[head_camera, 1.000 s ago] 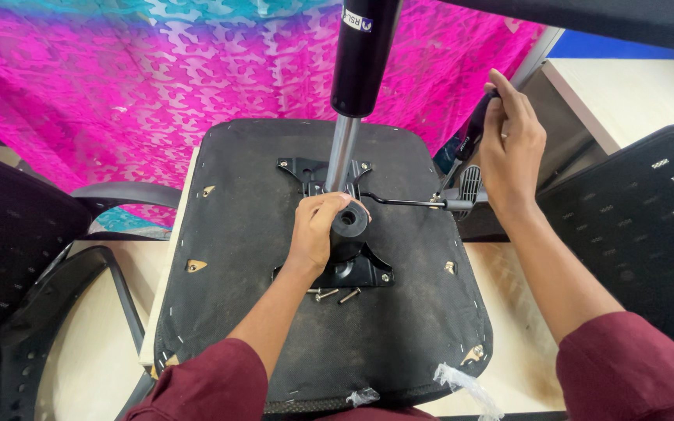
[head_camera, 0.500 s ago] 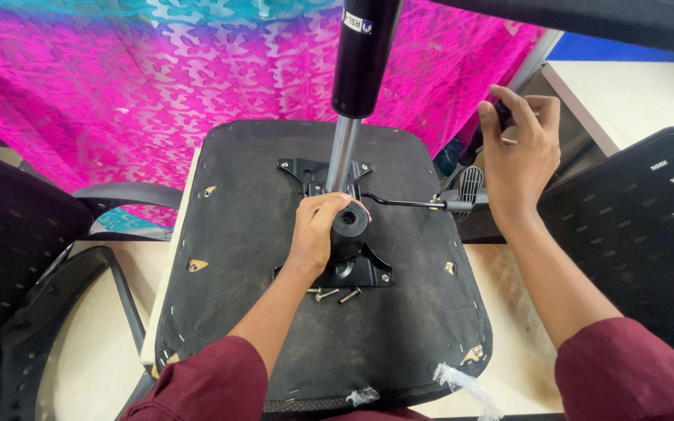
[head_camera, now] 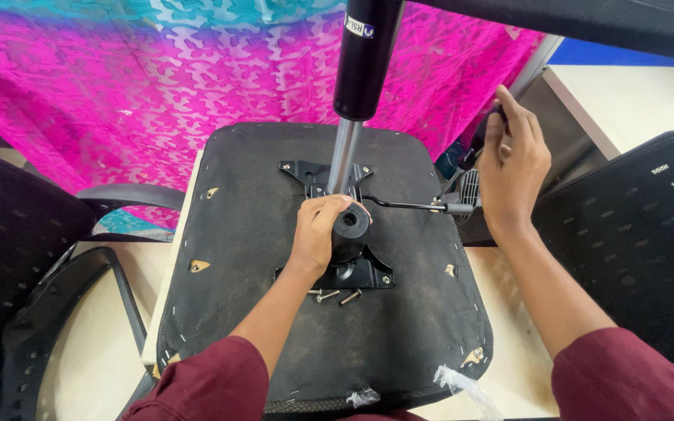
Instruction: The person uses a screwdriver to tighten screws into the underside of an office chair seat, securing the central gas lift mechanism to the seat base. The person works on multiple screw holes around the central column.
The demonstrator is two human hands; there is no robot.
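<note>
An upturned black chair seat [head_camera: 259,234] lies on a table with its metal mechanism plate [head_camera: 356,273] facing up. A gas lift cylinder [head_camera: 356,86] stands upright in the plate. My left hand [head_camera: 317,230] is wrapped around the black collar [head_camera: 350,226] at the cylinder's base. My right hand [head_camera: 512,160] is raised at the seat's right edge, fingers closed on a dark object that is mostly hidden behind them. A thin lever [head_camera: 415,206] runs from the mechanism toward that hand. Three loose bolts [head_camera: 333,296] lie just in front of the plate.
A pink and teal patterned cloth [head_camera: 118,93] hangs behind the table. A black mesh chair back [head_camera: 649,234] stands at the right, and a black armrest [head_camera: 64,312] and another chair part at the left. A beige desk [head_camera: 633,101] is at the far right.
My right hand moved up from the lever's end and its fingers closed around the dark object at the seat's right edge. My left hand stayed on the collar.
</note>
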